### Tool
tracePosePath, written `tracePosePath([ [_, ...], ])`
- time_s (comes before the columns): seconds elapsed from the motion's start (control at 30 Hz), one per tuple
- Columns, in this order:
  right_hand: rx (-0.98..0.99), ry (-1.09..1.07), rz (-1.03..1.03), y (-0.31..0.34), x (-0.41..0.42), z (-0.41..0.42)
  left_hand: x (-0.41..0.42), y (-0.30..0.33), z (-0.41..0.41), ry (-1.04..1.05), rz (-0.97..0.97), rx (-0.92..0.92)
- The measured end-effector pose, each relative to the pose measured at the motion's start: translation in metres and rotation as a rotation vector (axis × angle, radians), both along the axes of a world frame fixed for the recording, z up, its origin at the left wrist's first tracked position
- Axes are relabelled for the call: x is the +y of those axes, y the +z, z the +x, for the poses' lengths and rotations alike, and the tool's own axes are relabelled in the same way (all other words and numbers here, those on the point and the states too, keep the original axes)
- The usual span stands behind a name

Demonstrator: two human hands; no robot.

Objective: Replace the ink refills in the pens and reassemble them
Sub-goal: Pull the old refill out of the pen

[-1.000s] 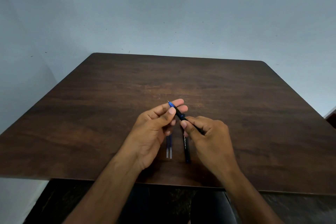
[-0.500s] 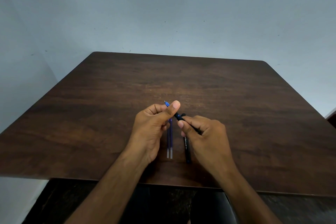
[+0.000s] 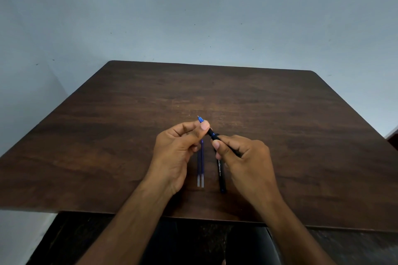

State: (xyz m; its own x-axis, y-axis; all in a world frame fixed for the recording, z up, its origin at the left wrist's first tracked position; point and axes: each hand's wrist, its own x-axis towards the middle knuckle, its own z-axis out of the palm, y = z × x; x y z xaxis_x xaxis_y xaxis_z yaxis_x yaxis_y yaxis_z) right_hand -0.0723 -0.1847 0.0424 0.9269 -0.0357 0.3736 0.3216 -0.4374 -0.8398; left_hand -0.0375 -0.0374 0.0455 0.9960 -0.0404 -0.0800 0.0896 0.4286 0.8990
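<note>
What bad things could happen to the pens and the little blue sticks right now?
The left hand pinches the blue tip of the held pen while the right hand grips its barrel; pulling or twisting crookedly might bend the tip. The two refills and the other pen lie loose on the table under the hands, so a wrist could nudge them away.

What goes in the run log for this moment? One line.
left hand pinches pen tip | right hand grips pen | refills on table

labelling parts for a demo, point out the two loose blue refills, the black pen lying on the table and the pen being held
two thin blue ink refills [image 3: 200,165]: head view, mid-shafts.
black printed pen on the table [image 3: 221,175]: head view, barrel.
held black pen with blue tip [image 3: 210,133]: head view, exposed section between hands.
</note>
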Motion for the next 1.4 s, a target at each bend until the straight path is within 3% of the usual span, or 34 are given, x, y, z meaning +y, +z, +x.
tracePosePath([
  [0.33,0.033,0.01,0.02,-0.003,-0.001,0.0,0.004,-0.002,-0.003,-0.143,0.086,-0.09],
  [0.53,0.022,0.02,0.023,0.0,0.0,0.001,0.004,0.0,0.0,-0.061,0.086,-0.105],
  [0.73,0.008,0.02,-0.024,0.002,0.001,0.001,-0.002,0.001,0.004,0.015,0.083,0.0],
  [1.07,0.032,0.0,0.008,0.002,-0.003,0.001,0.008,0.004,-0.001,-0.247,0.051,-0.041],
  [1.4,0.017,0.017,0.021,0.001,0.0,0.001,0.002,0.003,0.001,0.02,0.109,-0.017],
])
